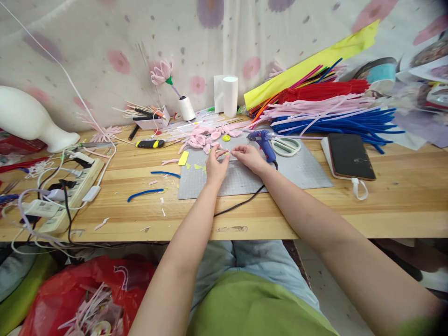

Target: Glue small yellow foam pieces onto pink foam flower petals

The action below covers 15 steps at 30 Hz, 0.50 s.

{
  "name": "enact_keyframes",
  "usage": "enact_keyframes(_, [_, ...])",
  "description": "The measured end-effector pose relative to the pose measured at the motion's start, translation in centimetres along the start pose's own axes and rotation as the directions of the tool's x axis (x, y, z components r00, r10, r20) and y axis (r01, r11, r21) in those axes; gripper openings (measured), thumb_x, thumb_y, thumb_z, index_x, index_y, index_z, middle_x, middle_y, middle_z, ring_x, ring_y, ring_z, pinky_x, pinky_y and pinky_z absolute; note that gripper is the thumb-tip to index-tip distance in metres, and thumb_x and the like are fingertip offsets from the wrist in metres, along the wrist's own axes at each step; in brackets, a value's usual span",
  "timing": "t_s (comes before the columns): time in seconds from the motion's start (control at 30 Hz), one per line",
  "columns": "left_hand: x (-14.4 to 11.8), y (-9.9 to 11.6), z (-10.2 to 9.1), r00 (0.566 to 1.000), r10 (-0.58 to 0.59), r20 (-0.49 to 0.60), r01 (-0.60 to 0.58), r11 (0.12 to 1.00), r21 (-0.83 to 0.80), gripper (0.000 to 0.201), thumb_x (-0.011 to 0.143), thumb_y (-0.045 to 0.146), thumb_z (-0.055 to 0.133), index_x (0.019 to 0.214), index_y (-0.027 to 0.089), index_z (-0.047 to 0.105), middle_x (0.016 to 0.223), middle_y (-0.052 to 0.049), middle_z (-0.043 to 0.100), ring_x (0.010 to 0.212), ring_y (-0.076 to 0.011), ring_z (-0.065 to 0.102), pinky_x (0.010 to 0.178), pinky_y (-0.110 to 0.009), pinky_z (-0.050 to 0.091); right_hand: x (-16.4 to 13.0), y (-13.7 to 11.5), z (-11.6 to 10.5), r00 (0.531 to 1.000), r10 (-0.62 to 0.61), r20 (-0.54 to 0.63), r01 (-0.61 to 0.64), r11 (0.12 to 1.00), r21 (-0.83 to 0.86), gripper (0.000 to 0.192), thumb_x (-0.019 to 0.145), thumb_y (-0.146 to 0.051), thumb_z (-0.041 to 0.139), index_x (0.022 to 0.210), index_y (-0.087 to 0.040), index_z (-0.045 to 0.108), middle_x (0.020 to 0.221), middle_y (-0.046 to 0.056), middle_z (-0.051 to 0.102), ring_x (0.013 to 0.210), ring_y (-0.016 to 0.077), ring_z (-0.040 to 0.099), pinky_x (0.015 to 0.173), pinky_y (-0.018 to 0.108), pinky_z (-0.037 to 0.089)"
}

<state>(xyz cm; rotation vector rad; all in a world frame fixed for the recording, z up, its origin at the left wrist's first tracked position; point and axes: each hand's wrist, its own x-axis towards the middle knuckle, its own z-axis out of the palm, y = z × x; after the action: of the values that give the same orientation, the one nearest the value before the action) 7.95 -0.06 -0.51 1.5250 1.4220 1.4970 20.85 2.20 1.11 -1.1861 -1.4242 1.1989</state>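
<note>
Head view: left hand [216, 164] and right hand [248, 156] meet over the grey cutting mat [297, 172] at frame centre, fingertips pinched shut from both ends on a thin pink pipe-cleaner piece [224, 151] held just above the mat. Step judged: shaping or joining a small flower part. Blue glue gun [263, 141] rests just right of the right hand, pink petals [205, 136] behind; the next move calls for a steady fingertip grip.

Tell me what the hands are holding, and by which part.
Both the left hand and the right hand pinch a thin pale stick over the grey cutting mat, one at each end.
</note>
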Motion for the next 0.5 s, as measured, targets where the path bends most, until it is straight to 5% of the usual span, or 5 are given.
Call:
enact_keyframes(0.17, [0.4,-0.7,0.1,0.982,-0.186,-0.036,0.172,0.956,-0.237,0.039,0.072,0.019,0.064,0.110,0.017,0.053,0.083,-0.005,0.070,0.088,-0.0163,0.066,0.091,-0.034,0.046,0.1,0.5,0.1,0.999,-0.016,0.043,0.018,0.999,-0.027,0.026,0.063,-0.037,0.060,0.074,-0.013,0.062,0.061,-0.003,0.054,0.057,0.0084,0.043,0.058,0.023,0.034])
enact_keyframes(0.33, [0.5,-0.5,-0.1,0.975,-0.175,-0.133,0.134,0.952,-0.275,0.034,0.072,0.015,0.061,0.104,0.018,0.052,0.076,-0.001,0.068,0.083,-0.0142,0.066,0.088,-0.031,0.047,0.3,0.4,-0.1,0.998,0.014,-0.067,-0.031,0.964,-0.265,0.025,0.072,-0.031,0.054,0.083,-0.012,0.066,0.066,0.001,0.059,0.059,0.0112,0.049,0.060,0.024,0.038])
enact_keyframes(0.5, [0.8,-0.1,-1.2,0.927,-0.121,-0.354,0.028,0.966,-0.258,0.031,0.069,0.011,0.058,0.098,0.020,0.049,0.073,0.002,0.064,0.077,-0.0111,0.064,0.085,-0.028,0.047,-0.1,-0.2,-0.6,0.983,0.006,-0.183,-0.135,0.697,-0.704,0.025,0.078,-0.025,0.050,0.091,-0.016,0.070,0.085,0.008,0.067,0.082,0.0200,0.060,0.072,0.029,0.043])
